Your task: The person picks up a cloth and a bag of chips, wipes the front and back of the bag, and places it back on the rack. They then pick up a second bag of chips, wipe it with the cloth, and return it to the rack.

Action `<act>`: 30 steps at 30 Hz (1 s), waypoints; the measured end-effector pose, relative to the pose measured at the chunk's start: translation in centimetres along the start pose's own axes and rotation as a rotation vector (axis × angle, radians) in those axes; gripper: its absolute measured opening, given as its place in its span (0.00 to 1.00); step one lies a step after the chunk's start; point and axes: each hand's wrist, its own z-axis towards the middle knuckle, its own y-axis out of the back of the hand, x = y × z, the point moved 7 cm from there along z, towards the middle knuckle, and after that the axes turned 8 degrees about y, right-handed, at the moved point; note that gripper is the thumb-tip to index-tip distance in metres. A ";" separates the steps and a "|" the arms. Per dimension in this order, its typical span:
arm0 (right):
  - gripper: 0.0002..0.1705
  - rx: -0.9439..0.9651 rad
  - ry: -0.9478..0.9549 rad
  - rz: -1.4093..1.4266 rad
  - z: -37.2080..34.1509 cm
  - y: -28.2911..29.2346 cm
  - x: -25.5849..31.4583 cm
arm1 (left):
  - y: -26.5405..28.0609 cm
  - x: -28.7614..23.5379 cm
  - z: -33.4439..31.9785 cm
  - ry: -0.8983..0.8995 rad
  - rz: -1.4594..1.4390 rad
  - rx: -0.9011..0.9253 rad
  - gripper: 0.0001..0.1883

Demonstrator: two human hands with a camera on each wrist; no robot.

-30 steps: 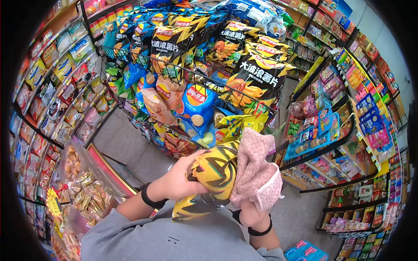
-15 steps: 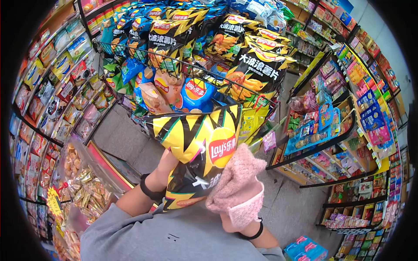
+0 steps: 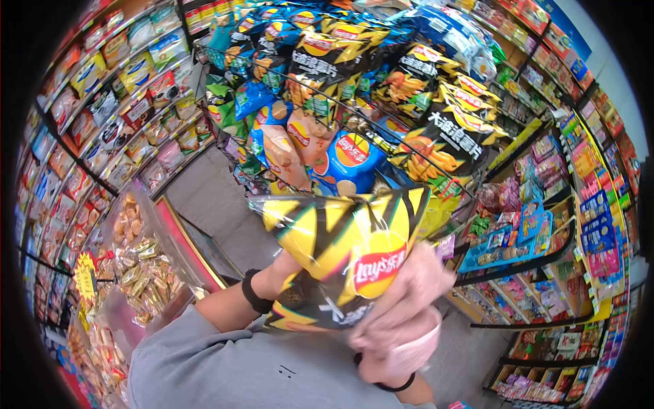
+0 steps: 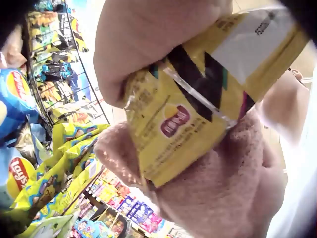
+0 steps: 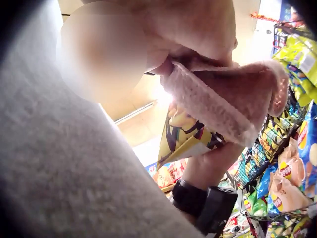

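Observation:
A black and yellow chip bag point(image 3: 340, 252) is held in front of the chest, its red logo facing up in the head view. My left hand point(image 3: 287, 267) grips its left side, mostly hidden behind it; in the left wrist view the left hand point(image 4: 153, 39) curls over the bag point(image 4: 183, 114). A pink cloth point(image 3: 405, 307) lies against the bag's right side, bunched over my right hand point(image 3: 378, 368). The right wrist view shows the right hand point(image 5: 193, 29) pinching the cloth point(image 5: 218, 99), whose folds hide some fingers.
A wire basket point(image 3: 381, 126) full of chip bags stands ahead. Snack shelves point(image 3: 102, 116) curve along the left, and a rack with blue trays point(image 3: 501, 252) is on the right. Clear bins of wrapped sweets point(image 3: 146, 273) stand at the lower left, beside grey floor point(image 3: 211, 198).
The bag has turned from edge-on to front-up, and the cloth has shifted down and across its right side. Lately the whole scene has slid right in the head view as the camera turned.

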 end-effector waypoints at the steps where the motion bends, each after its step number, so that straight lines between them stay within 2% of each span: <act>1: 0.16 -0.002 0.012 0.001 -0.5 -0.7 1.0 | 0.7 0.1 -0.1 0.028 -0.183 -0.022 0.31; 3: 0.16 -0.005 0.024 0.001 -1.2 0.0 0.8 | 1.8 0.8 -0.4 0.088 -0.553 -0.058 0.30; 4: 0.16 -0.007 0.029 -0.001 -0.9 -0.2 0.5 | 1.6 0.1 -0.1 -0.048 -0.452 0.013 0.30; 5: 0.16 -0.010 0.037 -0.003 0.6 -0.6 0.3 | 1.0 -0.9 0.1 -0.022 -0.521 -0.006 0.30; 7: 0.16 -0.013 0.055 -0.007 4.3 -2.8 1.2 | -1.2 -4.7 1.0 -0.177 -0.490 -0.046 0.31; 8: 0.16 -0.013 0.070 -0.003 6.2 -3.6 1.6 | -1.8 -5.6 1.3 -0.192 -0.450 -0.013 0.32; 9: 0.16 -0.015 0.086 0.004 6.8 -4.2 2.2 | -1.4 -6.0 1.2 -0.301 -0.384 -0.083 0.32; 11: 0.16 -0.019 0.115 0.014 3.4 -2.8 2.2 | -1.9 -5.8 1.1 -0.289 -0.266 -0.066 0.32; 12: 0.16 -0.022 0.126 0.016 2.1 -2.4 2.2 | -2.5 -6.3 0.9 -0.370 -0.055 -0.235 0.31; 13: 0.16 -0.023 0.135 0.016 1.6 -2.2 2.1 | -0.5 -4.3 -0.1 -0.301 0.306 -0.326 0.31; 15: 0.16 -0.025 0.152 0.007 1.0 -1.6 1.5 | -1.3 -2.2 -0.3 -0.305 0.138 -0.095 0.32; 17: 0.16 -0.031 0.159 -0.004 0.5 -1.4 1.2 | -2.1 -0.8 -0.1 -0.203 -0.144 0.059 0.33; 18: 0.16 -0.036 0.161 -0.009 -0.1 -0.8 1.2 | -1.8 -0.3 -0.2 -0.075 -0.240 -0.009 0.33; 19: 0.16 -0.039 0.161 -0.013 -0.1 -1.0 0.7 | -1.9 -0.7 -0.2 -0.119 -0.131 -0.019 0.31; 21: 0.16 -0.047 0.158 -0.026 -0.5 -1.1 1.1 | -2.8 -2.8 -1.2 -0.474 0.336 -0.088 0.32; 22: 0.16 -0.052 0.158 -0.034 0.0 -1.6 1.1 | -1.3 -1.1 -0.4 -0.130 -0.425 -0.051 0.31; 23: 0.16 -0.058 0.157 -0.040 -0.1 -1.8 1.2 | -0.7 -0.9 -0.3 -0.114 -0.396 -0.061 0.32; 25: 0.16 -0.066 0.159 -0.049 -0.6 -2.1 1.6 | -2.9 -4.5 0.3 -0.168 -0.601 -0.093 0.33; 28: 0.16 -0.090 0.164 -0.066 0.9 -2.6 1.5 | -1.9 -4.4 0.5 -0.216 -0.604 -0.141 0.33; 29: 0.16 -0.099 0.167 -0.073 0.6 -2.4 1.4 | -1.4 -4.0 0.2 -0.206 -0.577 -0.079 0.31; 30: 0.16 -0.110 0.172 -0.078 0.2 -1.8 1.1 | -1.1 -3.8 -0.5 -0.190 -0.430 -0.101 0.31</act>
